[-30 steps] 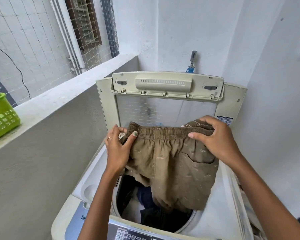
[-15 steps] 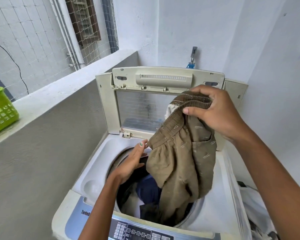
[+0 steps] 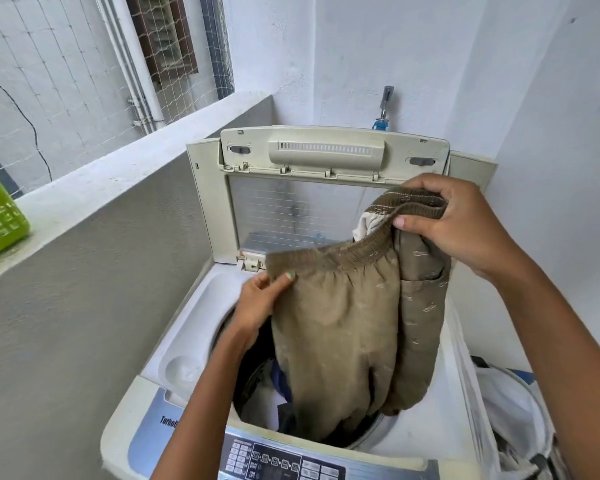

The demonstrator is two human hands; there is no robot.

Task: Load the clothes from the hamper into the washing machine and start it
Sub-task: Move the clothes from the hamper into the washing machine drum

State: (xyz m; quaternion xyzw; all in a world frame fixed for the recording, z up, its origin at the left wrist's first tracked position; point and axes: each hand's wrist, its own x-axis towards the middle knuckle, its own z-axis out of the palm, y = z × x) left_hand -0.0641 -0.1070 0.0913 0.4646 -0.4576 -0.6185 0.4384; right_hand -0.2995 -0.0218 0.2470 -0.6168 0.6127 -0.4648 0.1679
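Observation:
A pair of brown shorts [image 3: 347, 327] hangs over the open drum of the top-loading washing machine [image 3: 194, 341]. My right hand [image 3: 454, 220] grips the elastic waistband high on the right. My left hand [image 3: 260, 299] pinches the waistband lower on the left, thumb on the front of the cloth. The legs of the shorts dangle into the drum, where dark and blue clothes [image 3: 278, 386] lie. The lid [image 3: 329, 188] stands upright at the back. The control panel [image 3: 274, 462] runs along the near edge. At the bottom right a hamper [image 3: 513, 420] holds pale cloth.
A grey parapet wall [image 3: 94, 265] runs close along the machine's left side, with a green basket [image 3: 0, 216] on its ledge. White walls close in behind and on the right. A tap [image 3: 385, 105] sticks out of the wall above the lid.
A second ago both hands held the waistband spread level. My left hand let go and dropped toward the drum, then took the waistband again lower down; my right hand lifted its end higher.

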